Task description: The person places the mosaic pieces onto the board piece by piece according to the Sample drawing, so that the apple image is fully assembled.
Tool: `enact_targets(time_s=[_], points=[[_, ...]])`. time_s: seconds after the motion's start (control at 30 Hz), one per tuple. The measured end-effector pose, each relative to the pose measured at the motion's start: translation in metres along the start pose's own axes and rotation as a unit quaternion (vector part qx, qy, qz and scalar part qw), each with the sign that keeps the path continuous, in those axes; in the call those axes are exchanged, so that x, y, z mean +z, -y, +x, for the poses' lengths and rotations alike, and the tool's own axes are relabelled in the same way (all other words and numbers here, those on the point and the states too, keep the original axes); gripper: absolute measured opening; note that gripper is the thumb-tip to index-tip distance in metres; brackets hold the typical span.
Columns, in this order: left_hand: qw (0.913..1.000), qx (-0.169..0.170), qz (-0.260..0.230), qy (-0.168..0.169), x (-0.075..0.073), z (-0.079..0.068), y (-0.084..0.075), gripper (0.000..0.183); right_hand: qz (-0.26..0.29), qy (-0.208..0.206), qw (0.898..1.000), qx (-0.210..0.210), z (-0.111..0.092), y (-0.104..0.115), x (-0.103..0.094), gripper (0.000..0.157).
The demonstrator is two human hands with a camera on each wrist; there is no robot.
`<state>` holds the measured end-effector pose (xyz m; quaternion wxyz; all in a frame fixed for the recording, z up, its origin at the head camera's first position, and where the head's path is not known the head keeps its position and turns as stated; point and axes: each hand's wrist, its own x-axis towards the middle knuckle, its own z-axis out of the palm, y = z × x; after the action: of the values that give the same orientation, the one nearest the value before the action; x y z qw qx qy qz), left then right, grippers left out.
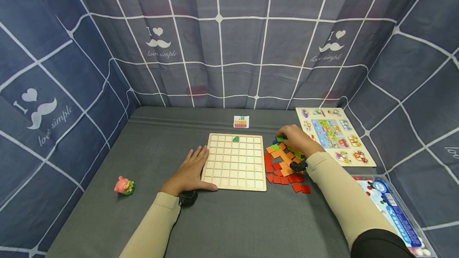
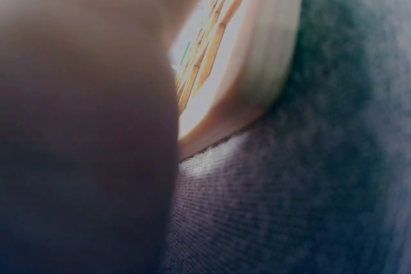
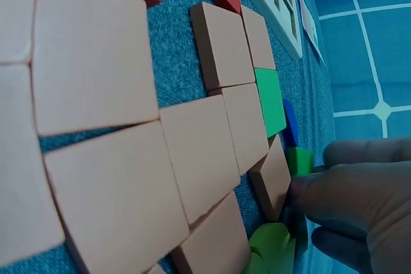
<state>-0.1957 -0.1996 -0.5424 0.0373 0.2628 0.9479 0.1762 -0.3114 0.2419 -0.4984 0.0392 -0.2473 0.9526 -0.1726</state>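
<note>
A pale wooden grid board (image 1: 234,162) lies in the middle of the table, with one green piece (image 1: 235,139) in its top row. My left hand (image 1: 190,170) rests along the board's left edge, fingers spread and straight, thumb at the lower left corner. Right of the board lies a pile of coloured tiles, among them orange tiles (image 1: 285,166) and red tiles (image 1: 268,162). At the pile's far end my right hand (image 1: 295,137) pinches a green block (image 3: 300,160) between thumb and fingers. Beside it lie a blue piece (image 3: 290,123) and another green tile (image 3: 270,101).
A small printed pattern card (image 1: 241,122) lies behind the board. A picture puzzle board (image 1: 349,138) is at the back right, with a clear plastic box (image 1: 398,210) nearer. On the left stands a pink and green figurine (image 1: 124,185). Patterned cloth walls surround the table.
</note>
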Motion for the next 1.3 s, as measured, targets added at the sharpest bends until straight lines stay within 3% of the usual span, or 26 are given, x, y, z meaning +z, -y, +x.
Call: enact_targets(time_s=[0.4,0.7,1.1,1.3], points=[[1.0000,0.001,0.002,-0.003,0.002,0.000,0.002,0.146,0.028,-0.055,0.998,-0.012,0.006,0.008,0.005,0.025],[1.0000,0.005,-0.001,-0.004,0.001,0.000,0.002,0.146,0.066,-0.071,0.995,-0.015,0.014,0.023,0.013,0.027],[0.9998,0.013,-0.008,-0.016,0.002,-0.001,0.003,0.145,0.098,-0.092,0.989,-0.060,0.023,0.047,0.025,0.026],[0.9999,0.004,-0.007,-0.009,0.002,0.000,0.003,0.147,0.112,-0.077,0.990,-0.046,0.029,0.055,0.031,0.028]])
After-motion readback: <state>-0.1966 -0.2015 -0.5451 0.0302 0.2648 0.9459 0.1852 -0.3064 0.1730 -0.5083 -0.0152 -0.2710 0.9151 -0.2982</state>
